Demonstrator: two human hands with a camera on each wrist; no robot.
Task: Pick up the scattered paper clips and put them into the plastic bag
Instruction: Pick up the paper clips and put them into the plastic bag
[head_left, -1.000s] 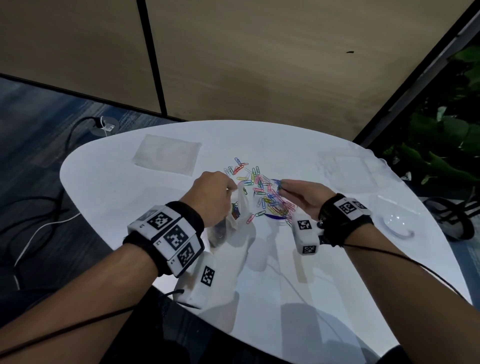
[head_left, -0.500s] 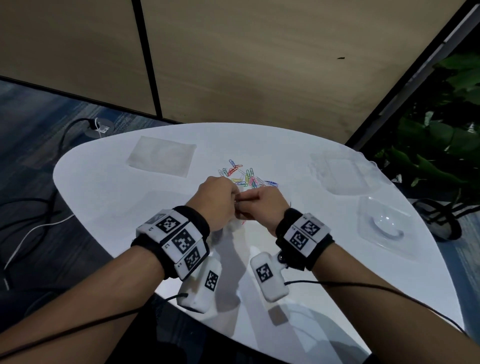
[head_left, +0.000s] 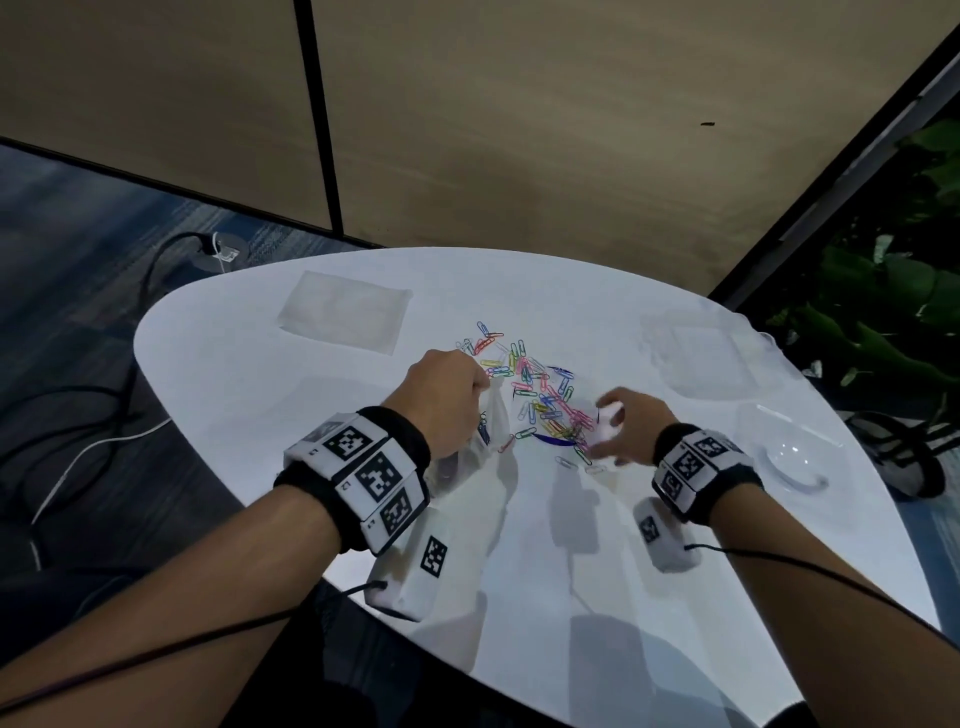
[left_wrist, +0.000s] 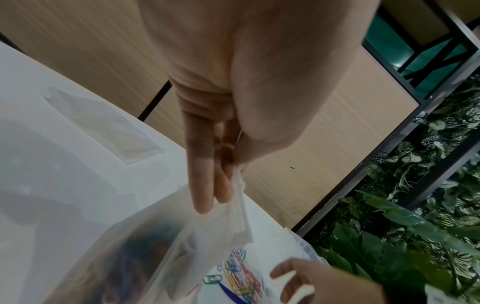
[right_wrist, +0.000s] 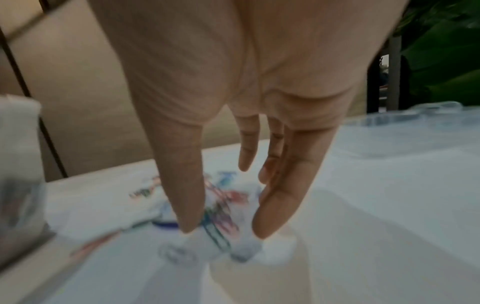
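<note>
The left hand (head_left: 447, 400) pinches the plastic bag (head_left: 485, 441) by its rim, clips already inside; the right hand (head_left: 626, 428), fingers spread wide, reaches down onto the paper clips (head_left: 535, 395) scattered mid-worktop (head_left: 571, 545); beyond lies a flat bag (head_left: 343, 312).

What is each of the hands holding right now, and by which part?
The left hand pinches the plastic bag by its top edge. The right hand holds nothing; its spread fingers reach down over the paper clips.
</note>
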